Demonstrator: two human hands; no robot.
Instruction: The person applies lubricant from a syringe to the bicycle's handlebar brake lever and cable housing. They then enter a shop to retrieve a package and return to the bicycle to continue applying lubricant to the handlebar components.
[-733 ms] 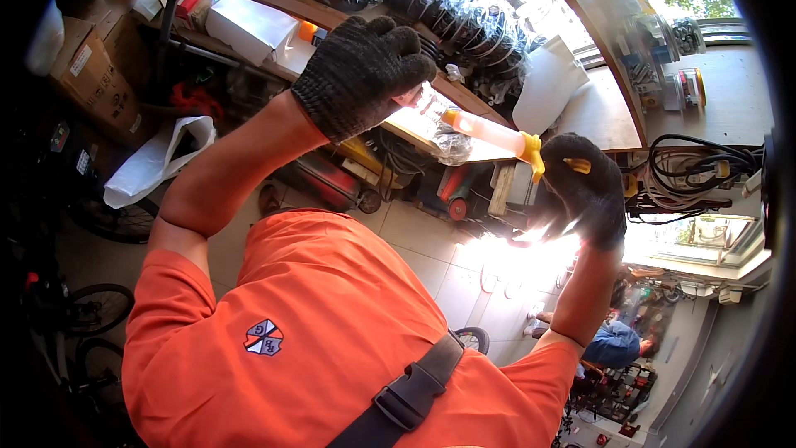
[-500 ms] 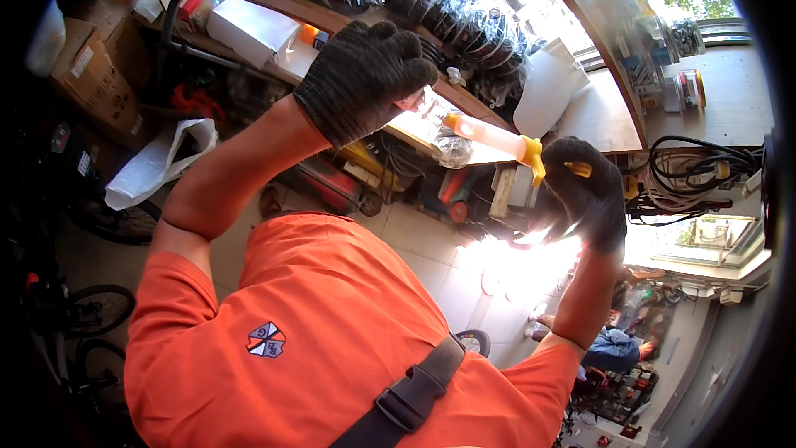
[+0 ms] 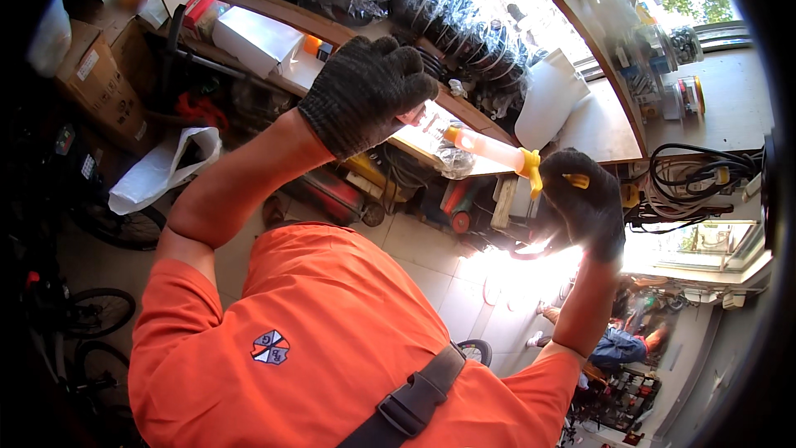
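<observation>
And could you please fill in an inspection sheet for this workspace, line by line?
Surface: pale wooden shelving bears a glossy white box and a plastic-wrapped bundle of dark loops.
Job's things: translucent syringe-like tube with yellow end fittings, raised between the hands, sloping down toward the right.
Clutter: crumpled white bag at left, clear plastic jars at right.
Hands: dark-gloved left hand at the tube's upper end, grip hard to tell; dark-gloved right hand closed at its yellow lower end.
Cables: black coiled cable hanging at right.
Surroundings: brown cardboard box, pale tiled floor, another person at lower right.
</observation>
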